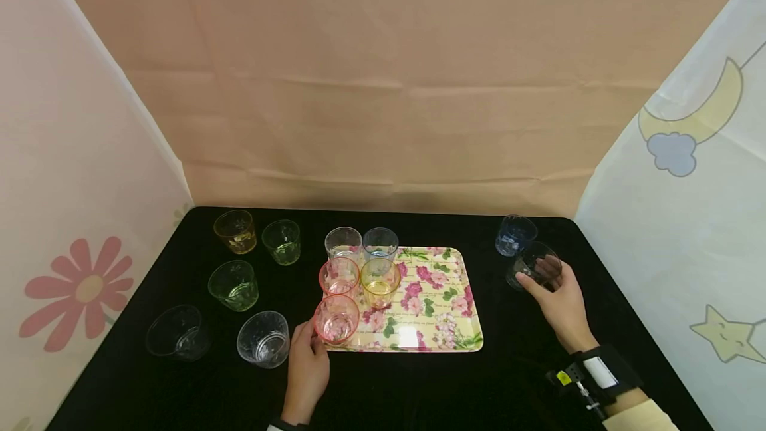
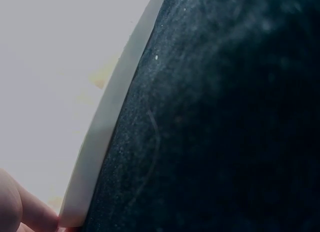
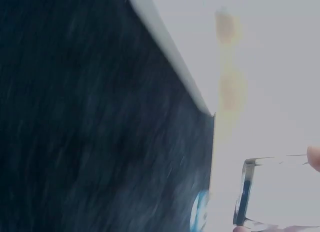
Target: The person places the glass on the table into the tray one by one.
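See floral tray (image 1: pixel 439 331) whole only from head; get left hand (image 1: pixel 309 370) there at tray's front-left corner, just fingers from left wrist, can't tell if gripping. Have right hand (image 1: pixel 565 299) angled up-left, with thumb and fingers clamped around clear glass (image 1: pixel 529 263), right of tray, just beside blue glass (image 1: pixel 511 238).

Hand (image 2: pixel 34 212) partly in, bottom left, by lower end of pale slanting strip (image 2: pixel 100 134). Dark desk (image 2: pixel 225 142) right, thin curved fibre (image 2: pixel 158 137) on it. Left side washed out.
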The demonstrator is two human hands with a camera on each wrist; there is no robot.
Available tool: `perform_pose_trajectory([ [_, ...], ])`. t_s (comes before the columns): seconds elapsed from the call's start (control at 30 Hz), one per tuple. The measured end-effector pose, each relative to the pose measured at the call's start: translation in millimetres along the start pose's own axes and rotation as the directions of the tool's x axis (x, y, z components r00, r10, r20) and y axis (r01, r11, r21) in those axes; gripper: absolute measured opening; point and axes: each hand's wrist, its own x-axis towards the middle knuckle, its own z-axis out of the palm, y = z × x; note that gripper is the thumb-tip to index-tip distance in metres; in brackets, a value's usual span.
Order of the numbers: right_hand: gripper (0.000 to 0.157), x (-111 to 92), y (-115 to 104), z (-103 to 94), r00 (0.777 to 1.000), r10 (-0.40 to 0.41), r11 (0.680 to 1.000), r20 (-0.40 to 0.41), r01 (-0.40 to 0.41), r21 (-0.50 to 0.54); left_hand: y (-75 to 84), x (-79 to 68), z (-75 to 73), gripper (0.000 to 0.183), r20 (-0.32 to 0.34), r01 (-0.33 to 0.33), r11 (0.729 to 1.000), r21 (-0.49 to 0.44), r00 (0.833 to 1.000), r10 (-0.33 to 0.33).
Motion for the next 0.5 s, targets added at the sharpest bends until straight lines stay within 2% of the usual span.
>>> perform_pose_trajectory([
  [0.1, 0.085, -9, -19, 8.6, 0.997, -0.048, 0.999, 0.061, 0.047, 0.013, 0.2, 0.4, -0.2, 0.039, 0.008, 0.002, 1.0, 0.001, 1.0, -0.002],
  [0.23, 0.083, -20, -33, 22.9, 0.984, -0.104, 0.994, 0.142, 0.099, 0.046, 0.0, 0.9, -0.8, 0.039, 0.016, 0.01, 1.0, 0.0, 1.0, -0.01],
  [0.5, 0.079, -43, -52, 49.1, 0.957, -0.15, 0.982, 0.247, 0.116, 0.147, 0.1, 0.3, -1.7, 0.039, 0.012, 0.002, 1.0, 0.0, 1.0, -0.002],
])
